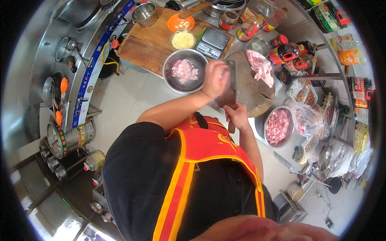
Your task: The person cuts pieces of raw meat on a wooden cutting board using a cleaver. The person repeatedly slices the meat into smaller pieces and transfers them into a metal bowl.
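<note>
My right hand (238, 116) grips the handle of a cleaver (226, 92) with a broad blade. Close against the blade's flat side is my left hand (216, 79), blurred, its fingers partly curled; whether they hold anything is unclear. Just left of it, a steel bowl (169, 81) contains chopped pale-pink raw meat (185, 71). To the blade's right lies a round wooden chopping block (251, 101) with a crack near its edge. A larger piece of raw meat (260, 67) rests on the block's far side.
A wooden board (141, 45) carries a digital scale (214, 39), a bowl of minced garlic (183, 39) and an orange plate (172, 23). Another steel bowl of chopped meat (276, 126) stands right of the block. Sauce bottles (283, 53) crowd the far right. A stove (86, 69) is left.
</note>
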`<state>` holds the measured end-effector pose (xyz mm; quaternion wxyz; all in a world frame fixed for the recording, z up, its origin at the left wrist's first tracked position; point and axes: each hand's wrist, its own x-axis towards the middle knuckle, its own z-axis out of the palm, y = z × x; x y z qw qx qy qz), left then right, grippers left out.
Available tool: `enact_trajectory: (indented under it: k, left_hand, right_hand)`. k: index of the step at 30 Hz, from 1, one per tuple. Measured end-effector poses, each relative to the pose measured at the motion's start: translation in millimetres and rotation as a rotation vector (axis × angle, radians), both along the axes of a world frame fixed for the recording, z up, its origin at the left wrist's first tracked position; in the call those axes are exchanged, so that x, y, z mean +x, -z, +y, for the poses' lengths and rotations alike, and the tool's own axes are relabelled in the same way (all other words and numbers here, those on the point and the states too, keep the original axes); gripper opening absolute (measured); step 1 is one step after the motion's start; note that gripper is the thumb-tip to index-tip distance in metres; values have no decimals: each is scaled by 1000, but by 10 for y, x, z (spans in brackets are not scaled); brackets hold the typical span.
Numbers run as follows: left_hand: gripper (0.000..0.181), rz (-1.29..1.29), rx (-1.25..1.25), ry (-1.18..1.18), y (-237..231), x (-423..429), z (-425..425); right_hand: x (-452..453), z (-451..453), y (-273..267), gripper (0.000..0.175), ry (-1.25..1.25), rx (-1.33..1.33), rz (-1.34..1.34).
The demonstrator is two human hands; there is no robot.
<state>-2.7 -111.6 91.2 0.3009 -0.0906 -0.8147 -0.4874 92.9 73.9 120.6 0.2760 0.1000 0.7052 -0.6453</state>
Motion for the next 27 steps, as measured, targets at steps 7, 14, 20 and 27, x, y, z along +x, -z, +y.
enact_trajectory:
  k: [7,14,20,27]
  left_hand:
    - [28,-752,571,-144,771,-281,-1343]
    - [41,-683,1257,31,463,-534,-1710]
    - [21,-575,211,-36,667,-493,-1839]
    - [26,-441,-8,290,366,-653,-447]
  right_hand:
    - [-327,-467,4,28,53,169,73]
    - [-32,-48,200,27,346,211,66]
    - [343,176,205,27,569,317,9]
    - [525,885,224,26,623,545,-42]
